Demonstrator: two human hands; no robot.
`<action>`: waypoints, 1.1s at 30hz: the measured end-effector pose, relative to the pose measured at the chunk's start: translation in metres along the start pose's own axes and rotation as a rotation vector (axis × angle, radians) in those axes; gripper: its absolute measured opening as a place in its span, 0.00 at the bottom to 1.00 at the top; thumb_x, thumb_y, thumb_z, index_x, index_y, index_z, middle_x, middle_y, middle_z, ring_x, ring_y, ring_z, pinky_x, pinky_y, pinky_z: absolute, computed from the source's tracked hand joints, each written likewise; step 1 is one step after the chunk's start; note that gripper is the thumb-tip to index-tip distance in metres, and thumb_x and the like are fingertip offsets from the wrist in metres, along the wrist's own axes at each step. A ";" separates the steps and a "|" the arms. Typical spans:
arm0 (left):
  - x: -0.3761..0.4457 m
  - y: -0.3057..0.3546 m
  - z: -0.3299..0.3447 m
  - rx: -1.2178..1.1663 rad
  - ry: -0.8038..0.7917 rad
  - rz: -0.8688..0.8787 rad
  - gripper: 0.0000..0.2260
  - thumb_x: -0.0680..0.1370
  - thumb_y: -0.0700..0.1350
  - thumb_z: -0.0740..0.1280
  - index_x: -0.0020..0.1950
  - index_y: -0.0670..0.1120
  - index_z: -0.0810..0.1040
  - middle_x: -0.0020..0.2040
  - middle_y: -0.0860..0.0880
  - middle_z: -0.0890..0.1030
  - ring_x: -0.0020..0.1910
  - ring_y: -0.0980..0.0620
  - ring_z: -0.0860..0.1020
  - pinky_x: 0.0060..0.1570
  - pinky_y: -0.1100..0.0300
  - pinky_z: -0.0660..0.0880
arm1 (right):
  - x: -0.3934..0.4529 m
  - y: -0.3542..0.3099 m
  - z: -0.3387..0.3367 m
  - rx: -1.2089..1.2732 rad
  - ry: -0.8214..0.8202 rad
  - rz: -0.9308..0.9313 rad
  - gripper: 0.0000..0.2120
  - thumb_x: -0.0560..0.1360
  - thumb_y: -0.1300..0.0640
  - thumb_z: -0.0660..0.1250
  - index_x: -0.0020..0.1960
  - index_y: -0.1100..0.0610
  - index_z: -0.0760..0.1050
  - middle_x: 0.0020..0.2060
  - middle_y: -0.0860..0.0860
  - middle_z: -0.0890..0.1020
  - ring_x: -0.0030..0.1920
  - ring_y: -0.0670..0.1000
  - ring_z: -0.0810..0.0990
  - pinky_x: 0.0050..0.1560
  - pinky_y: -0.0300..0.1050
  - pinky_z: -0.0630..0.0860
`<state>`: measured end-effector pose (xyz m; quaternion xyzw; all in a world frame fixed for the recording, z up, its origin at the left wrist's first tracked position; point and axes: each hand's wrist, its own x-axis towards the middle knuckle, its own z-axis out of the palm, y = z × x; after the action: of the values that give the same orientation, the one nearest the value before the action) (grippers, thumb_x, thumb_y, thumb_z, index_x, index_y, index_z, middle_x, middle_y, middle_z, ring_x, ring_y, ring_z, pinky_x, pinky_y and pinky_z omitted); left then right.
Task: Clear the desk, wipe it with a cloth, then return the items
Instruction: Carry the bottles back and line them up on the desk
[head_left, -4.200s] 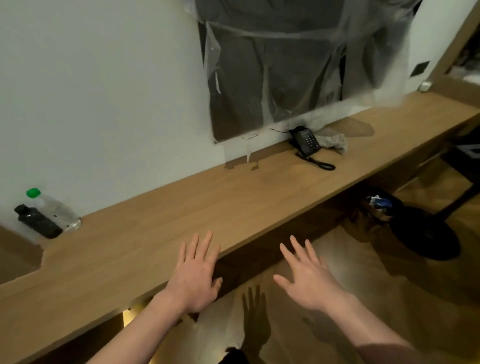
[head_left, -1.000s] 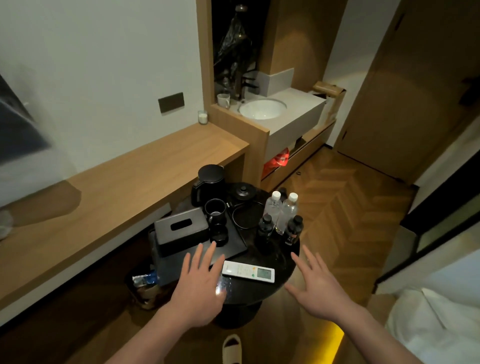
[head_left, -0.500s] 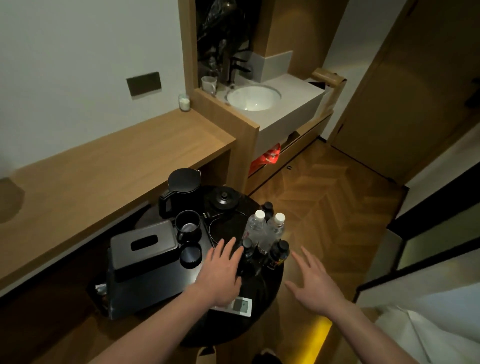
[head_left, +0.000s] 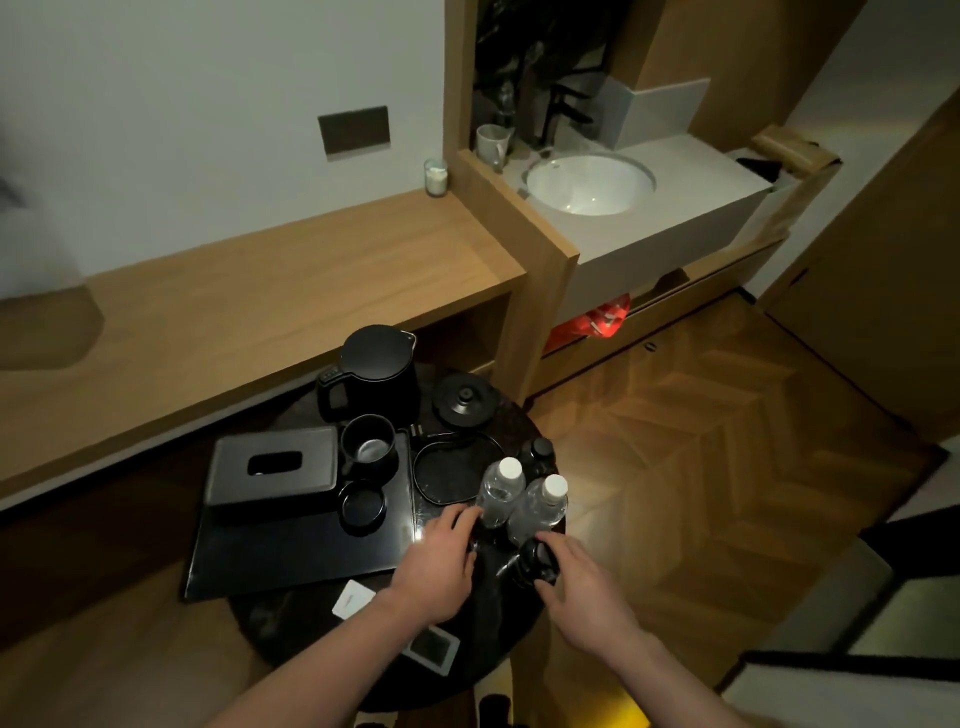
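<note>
Two hands work the round side table (head_left: 311, 629) beside the bare desk (head_left: 249, 306): your left hand (head_left: 441, 566) reaches a clear water bottle (head_left: 498, 493), your right hand (head_left: 587, 587) grips a dark bottle (head_left: 535, 564), apparently to return both.
</note>
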<state>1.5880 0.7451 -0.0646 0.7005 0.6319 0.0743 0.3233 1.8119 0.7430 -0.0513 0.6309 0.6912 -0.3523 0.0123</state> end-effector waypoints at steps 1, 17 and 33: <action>0.002 0.001 0.004 -0.026 0.027 -0.027 0.23 0.82 0.46 0.63 0.77 0.56 0.62 0.74 0.56 0.66 0.68 0.51 0.72 0.64 0.54 0.74 | 0.005 0.003 0.000 0.008 -0.003 -0.017 0.26 0.80 0.52 0.69 0.75 0.42 0.65 0.72 0.39 0.69 0.71 0.45 0.72 0.72 0.45 0.71; -0.010 0.030 0.036 -0.252 0.320 -0.275 0.13 0.79 0.45 0.71 0.60 0.57 0.74 0.56 0.58 0.80 0.55 0.55 0.79 0.56 0.56 0.77 | 0.024 0.038 0.006 0.065 0.042 -0.237 0.15 0.80 0.47 0.69 0.66 0.42 0.71 0.58 0.38 0.72 0.55 0.47 0.78 0.54 0.42 0.77; -0.111 0.048 -0.001 -0.275 0.670 -0.369 0.16 0.78 0.51 0.73 0.64 0.62 0.75 0.57 0.68 0.77 0.58 0.66 0.75 0.54 0.66 0.75 | -0.009 -0.026 -0.030 0.240 -0.014 -0.534 0.13 0.80 0.51 0.70 0.62 0.40 0.74 0.58 0.34 0.74 0.60 0.37 0.75 0.61 0.38 0.76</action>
<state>1.6067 0.6421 -0.0034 0.4625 0.8015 0.3232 0.1980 1.8038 0.7511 -0.0125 0.4210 0.7861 -0.4267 -0.1507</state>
